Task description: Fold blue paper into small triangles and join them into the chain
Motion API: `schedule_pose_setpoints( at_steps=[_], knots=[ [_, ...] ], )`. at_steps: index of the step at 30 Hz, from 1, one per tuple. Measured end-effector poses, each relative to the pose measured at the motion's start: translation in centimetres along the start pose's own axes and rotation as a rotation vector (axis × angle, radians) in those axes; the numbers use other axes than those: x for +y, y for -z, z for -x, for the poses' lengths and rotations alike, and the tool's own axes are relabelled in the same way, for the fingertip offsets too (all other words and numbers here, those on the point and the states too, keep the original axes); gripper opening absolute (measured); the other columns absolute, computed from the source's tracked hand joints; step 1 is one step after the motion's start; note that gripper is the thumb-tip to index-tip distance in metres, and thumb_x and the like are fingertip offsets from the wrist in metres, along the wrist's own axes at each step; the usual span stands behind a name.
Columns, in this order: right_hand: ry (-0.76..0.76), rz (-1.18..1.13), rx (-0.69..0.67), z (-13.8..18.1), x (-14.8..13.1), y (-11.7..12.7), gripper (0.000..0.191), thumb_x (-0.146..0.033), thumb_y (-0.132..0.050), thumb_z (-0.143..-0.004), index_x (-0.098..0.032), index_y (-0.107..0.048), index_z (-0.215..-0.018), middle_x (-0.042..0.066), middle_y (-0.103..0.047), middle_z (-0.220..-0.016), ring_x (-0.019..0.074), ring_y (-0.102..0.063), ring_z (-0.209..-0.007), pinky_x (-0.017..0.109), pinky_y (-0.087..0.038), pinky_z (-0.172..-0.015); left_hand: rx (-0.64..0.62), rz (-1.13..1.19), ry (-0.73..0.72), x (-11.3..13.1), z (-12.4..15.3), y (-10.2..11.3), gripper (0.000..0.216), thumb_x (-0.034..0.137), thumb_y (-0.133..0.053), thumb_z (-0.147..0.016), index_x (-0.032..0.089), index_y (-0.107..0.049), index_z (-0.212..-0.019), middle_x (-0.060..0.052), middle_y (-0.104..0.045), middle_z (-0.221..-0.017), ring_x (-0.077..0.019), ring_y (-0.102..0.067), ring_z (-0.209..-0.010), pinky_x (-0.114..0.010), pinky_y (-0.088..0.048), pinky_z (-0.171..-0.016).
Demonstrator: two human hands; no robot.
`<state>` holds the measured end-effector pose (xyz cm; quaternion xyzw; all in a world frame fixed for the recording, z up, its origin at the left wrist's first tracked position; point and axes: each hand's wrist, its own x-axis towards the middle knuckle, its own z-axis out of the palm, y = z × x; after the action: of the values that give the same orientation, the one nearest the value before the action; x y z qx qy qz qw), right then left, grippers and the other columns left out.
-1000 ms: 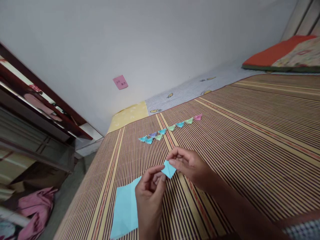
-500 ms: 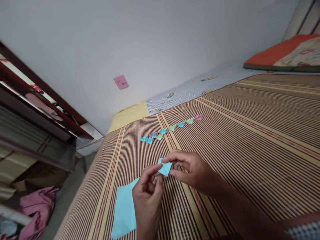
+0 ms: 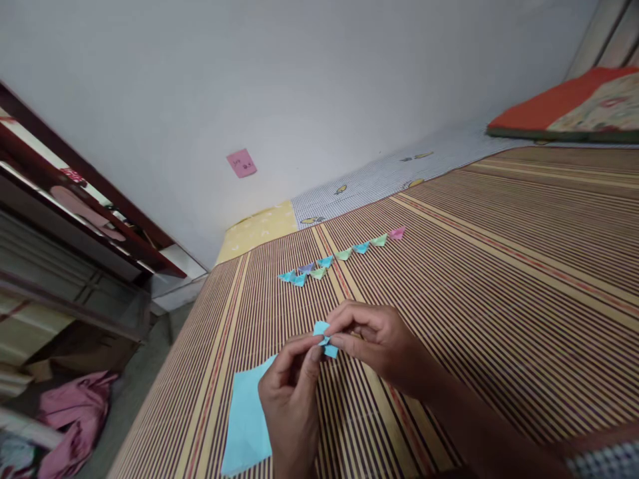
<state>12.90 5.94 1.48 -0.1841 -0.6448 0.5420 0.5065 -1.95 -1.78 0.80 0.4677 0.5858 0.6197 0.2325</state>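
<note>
A small folded piece of light blue paper (image 3: 322, 336) is pinched between both hands above a striped mat (image 3: 499, 279). My left hand (image 3: 289, 399) grips it from below with thumb and fingertips. From the right, my right hand (image 3: 372, 339) closes its fingers over the piece's upper edge, hiding most of it. Under my left hand a flat light blue paper sheet (image 3: 247, 419) lies on the mat. Farther off, a row of small folded paper pieces (image 3: 339, 256) in blue, green, purple and pink runs diagonally across the mat.
A white wall rises behind the mat with a pink note (image 3: 241, 163) stuck on it. An orange and patterned pillow (image 3: 569, 103) lies at the far right. Dark wooden shelves (image 3: 74, 219) and pink cloth (image 3: 74, 412) are at the left, beyond the mat's edge.
The blue piece has been folded smaller and drawn down between the fingers. Both hands have closed in on it, and more of it is covered now.
</note>
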Motion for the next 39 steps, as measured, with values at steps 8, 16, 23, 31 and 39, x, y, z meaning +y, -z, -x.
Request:
schedule_pose_setpoints(
  at_steps=[8, 16, 23, 31, 39],
  knots=[
    [-0.018, -0.074, 0.056, 0.1, 0.2, -0.9, 0.009, -0.016, -0.068, -0.086, -0.018, -0.068, -0.077, 0.005, -0.069, -0.091, 0.0195, -0.066, -0.090, 0.034, -0.054, -0.082, 0.113, 0.055, -0.036, -0.1, 0.0, -0.8, 0.008, 0.030, -0.078, -0.080, 0.021, -0.076, -0.080, -0.002, -0.076, -0.087, -0.0172, -0.071, -0.084, -0.024, -0.058, -0.074],
    [-0.019, 0.109, 0.111, 0.2, -0.1, -1.1, 0.011, -0.013, -0.064, -0.086, -0.018, -0.064, -0.076, 0.001, -0.064, -0.078, 0.0164, -0.061, -0.075, 0.031, -0.049, -0.070, 0.147, 0.070, 0.037, 0.4, 0.2, -1.2, 0.015, 0.032, -0.081, -0.075, 0.019, -0.075, -0.079, -0.003, -0.076, -0.081, -0.0176, -0.071, -0.077, -0.025, -0.059, -0.071],
    [-0.011, 0.191, 0.161, 0.1, -0.3, -1.3, 0.012, -0.009, -0.063, -0.082, -0.019, -0.061, -0.074, 0.000, -0.063, -0.075, 0.0142, -0.058, -0.068, 0.027, -0.047, -0.063, 0.151, 0.098, 0.094, 0.0, 0.3, -1.4, 0.020, 0.032, -0.083, -0.074, 0.018, -0.071, -0.083, -0.001, -0.073, -0.077, -0.0131, -0.068, -0.072, -0.020, -0.056, -0.066],
    [-0.071, 0.183, 0.126, 0.0, 0.0, -1.3, 0.005, -0.015, -0.063, -0.085, -0.017, -0.066, -0.081, -0.001, -0.063, -0.073, 0.0131, -0.058, -0.066, 0.025, -0.047, -0.061, 0.174, 0.112, 0.111, 0.4, 0.2, -1.6, 0.027, 0.032, -0.084, -0.074, 0.020, -0.068, -0.092, -0.001, -0.073, -0.087, -0.0139, -0.070, -0.082, -0.020, -0.057, -0.073],
    [-0.064, 0.196, 0.123, 0.2, -0.1, -1.1, 0.010, -0.015, -0.060, -0.088, -0.018, -0.064, -0.078, -0.001, -0.061, -0.072, 0.0130, -0.057, -0.064, 0.025, -0.046, -0.059, -0.059, 0.062, 0.198, -0.1, 0.0, -1.3, 0.021, 0.040, -0.071, -0.086, 0.019, -0.071, -0.089, -0.001, -0.070, -0.080, -0.0140, -0.064, -0.076, -0.023, -0.051, -0.071]
  ],
)
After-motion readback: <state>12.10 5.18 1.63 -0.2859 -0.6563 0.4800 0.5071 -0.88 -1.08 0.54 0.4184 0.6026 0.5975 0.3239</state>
